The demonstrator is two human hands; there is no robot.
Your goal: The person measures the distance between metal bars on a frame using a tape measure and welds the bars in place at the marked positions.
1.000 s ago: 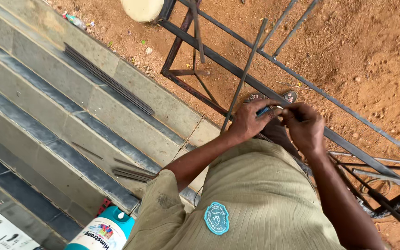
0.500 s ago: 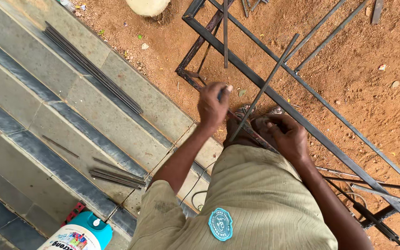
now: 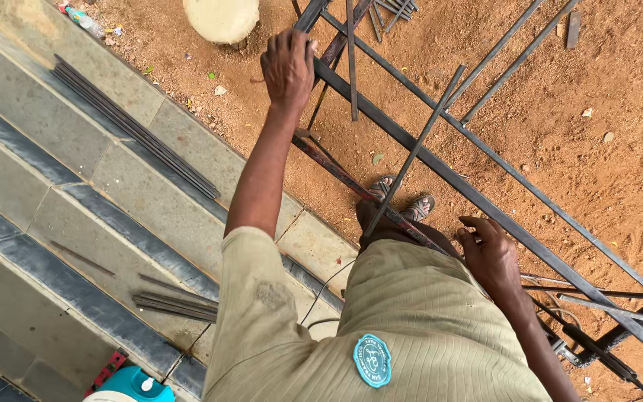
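Note:
My left hand point(image 3: 288, 67) reaches far forward, its fingers closed over the top corner of a dark welded steel frame point(image 3: 440, 167) that lies on red earth. My right hand point(image 3: 489, 251) rests low by my thigh, next to the frame's long flat bar, fingers loosely bent with nothing visible in them. A thin steel rod point(image 3: 413, 152) leans diagonally across the frame towards my sandalled foot point(image 3: 400, 208), which stands on a lower bar.
Tiled steps point(image 3: 39, 186) run along the left, with a bundle of long rods point(image 3: 135, 130) on one and shorter rods point(image 3: 176, 305) lower down. A pale round block point(image 3: 221, 18) sits at the top. A teal-capped container point(image 3: 132, 385) and a cable point(image 3: 321, 294) lie near my legs.
My left hand left the right hand near my knee, swung up and forward, and closed on the frame's corner. My right hand dropped lower beside my thigh.

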